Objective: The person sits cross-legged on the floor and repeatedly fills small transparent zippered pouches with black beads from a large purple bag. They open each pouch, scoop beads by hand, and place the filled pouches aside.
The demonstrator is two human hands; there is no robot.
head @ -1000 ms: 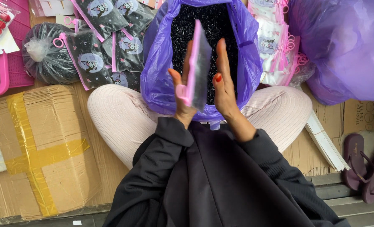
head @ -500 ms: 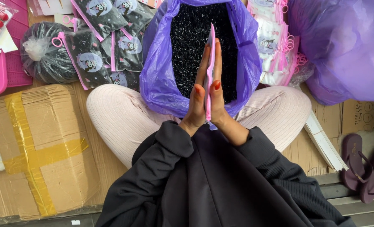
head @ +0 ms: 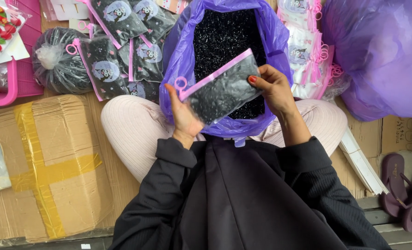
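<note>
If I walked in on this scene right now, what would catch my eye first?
Probably the big purple bag in the person's lap, open and full of tiny black bits. Over it, the left hand and right hand hold a clear pouch of the same black bits, with a pink zip strip. At upper left lies a heap of filled pouches, and at left a taped cardboard box.

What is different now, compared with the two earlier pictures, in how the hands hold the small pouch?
The pouch, earlier pressed edge-on between both palms, has been turned flat, its broad side facing the camera. The left hand now grips its lower left corner and the right hand its right edge, so the hands have moved apart. The purple bag, the filled pouches on the left and the cardboard box stayed as they were.
</note>
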